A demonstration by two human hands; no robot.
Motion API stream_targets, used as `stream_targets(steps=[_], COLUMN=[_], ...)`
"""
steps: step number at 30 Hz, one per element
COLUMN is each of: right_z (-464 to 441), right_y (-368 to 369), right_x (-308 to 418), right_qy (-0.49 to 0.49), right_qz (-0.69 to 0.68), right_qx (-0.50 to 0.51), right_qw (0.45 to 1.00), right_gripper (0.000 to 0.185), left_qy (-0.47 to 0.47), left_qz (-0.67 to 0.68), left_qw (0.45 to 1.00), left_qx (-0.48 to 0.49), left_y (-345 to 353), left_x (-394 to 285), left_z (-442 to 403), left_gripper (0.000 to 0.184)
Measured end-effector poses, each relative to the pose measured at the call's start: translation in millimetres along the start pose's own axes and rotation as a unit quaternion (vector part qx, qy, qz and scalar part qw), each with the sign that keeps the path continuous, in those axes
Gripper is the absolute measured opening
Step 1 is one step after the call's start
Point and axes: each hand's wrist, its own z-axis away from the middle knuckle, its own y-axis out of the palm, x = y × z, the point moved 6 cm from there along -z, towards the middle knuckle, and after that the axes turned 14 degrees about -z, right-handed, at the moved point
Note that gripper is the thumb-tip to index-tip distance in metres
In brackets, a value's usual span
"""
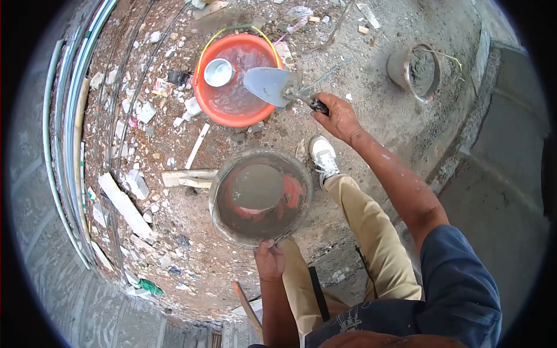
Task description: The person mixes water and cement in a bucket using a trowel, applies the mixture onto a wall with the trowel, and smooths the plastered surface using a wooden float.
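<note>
The landmark is the round orange-red plastic bucket [241,120] with a yellow-and-green handle, standing on the rubble-strewn ground with cloudy water in it. A small round whitish cup [219,73] sits inside the bucket, toward its left side. The right hand [339,119], to the right of the bucket, is closed around the dark handle of a grey metal trowel [268,84]; the broad blade reaches over the bucket's right part, though whether it touches the rim I cannot tell. Nearer the person than the bucket is a round, grey-smeared basin [308,191], with red showing through inside. The left hand [270,261] grips the basin's near rim. Well to the bucket's right is a grey, mortar-crusted pail [399,66]; well to its left run long, pale, bluish-green pipes [69,116].
</note>
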Motion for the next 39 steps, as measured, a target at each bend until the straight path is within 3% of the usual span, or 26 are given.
stream_targets(steps=[2,3,5,6,9,12,15,18,20,21,24,27,30,33,39], right_z=[84.7,141.0,281.2,355.9,581.7,757.5,880.6,938.0,952.0,954.7,949.1,941.5,937.3,942.9,943.0], right_y=[-44.8,-68.3,-102.0,-111.6,-94.3,-42.6,65.8,189.4,280.6,311.6,390.6,459.9,523.0,552.8,684.3], right_x=[-70.8,-104.7,-146.0,-153.3,-158.4,-112.5,-107.0,-87.1,-92.4,-95.7,-104.8,-161.4,-227.5,-256.3,-296.4], right_qy=[0.198,0.282,0.433,0.545,0.615,0.694,0.691,0.702,0.700,0.697,0.695,0.675,0.625,0.586,0.487], right_qz=[0.005,0.072,0.108,0.084,0.041,-0.048,-0.110,-0.217,-0.237,-0.244,-0.367,-0.388,-0.377,-0.442,-0.394], right_qx=[-0.030,-0.054,-0.152,-0.151,-0.205,-0.297,-0.407,-0.463,-0.450,-0.441,-0.418,-0.385,-0.427,-0.442,-0.642], right_qw=[0.980,0.955,0.882,0.820,0.760,0.653,0.587,0.496,0.501,0.510,0.456,0.495,0.534,0.516,0.441], right_gripper=[0.034,0.034,0.034,0.036,0.044,0.051,0.045,0.047,0.047,0.047,0.049,0.048,0.045,0.043,0.042], left_qy=[-0.019,-0.019,-0.020,-0.023,-0.015,-0.025,-0.028,-0.046,-0.076,-0.095,-0.129,-0.155,-0.198,-0.243,-0.266], left_qz=[-0.057,-0.088,-0.158,-0.195,-0.293,-0.387,-0.464,-0.535,-0.565,-0.570,-0.584,-0.602,-0.626,-0.637,-0.722], left_qw=[0.998,0.995,0.985,0.977,0.943,0.895,0.848,0.788,0.756,0.749,0.727,0.703,0.673,0.645,0.536], left_qx=[0.034,0.043,0.071,0.087,0.153,0.219,0.256,0.301,0.322,0.324,0.336,0.347,0.340,0.346,0.348], left_y=[10.4,15.7,30.2,38.4,51.3,89.2,127.5,140.9,137.7,133.2,98.9,52.4,-17.4,-76.9,-146.8], left_x=[-20.0,-28.8,-48.2,-57.4,-77.6,-87.3,-73.0,-29.0,15.1,43.4,128.6,239.8,337.4,420.6,494.0], left_z=[24.2,34.7,51.3,60.3,79.4,112.8,154.7,173.5,175.5,177.7,137.9,104.0,47.8,-2.3,-92.7], left_gripper=[0.050,0.049,0.047,0.046,0.046,0.048,0.047,0.042,0.034,0.020,0.016,0.023,0.034,0.043,0.038])
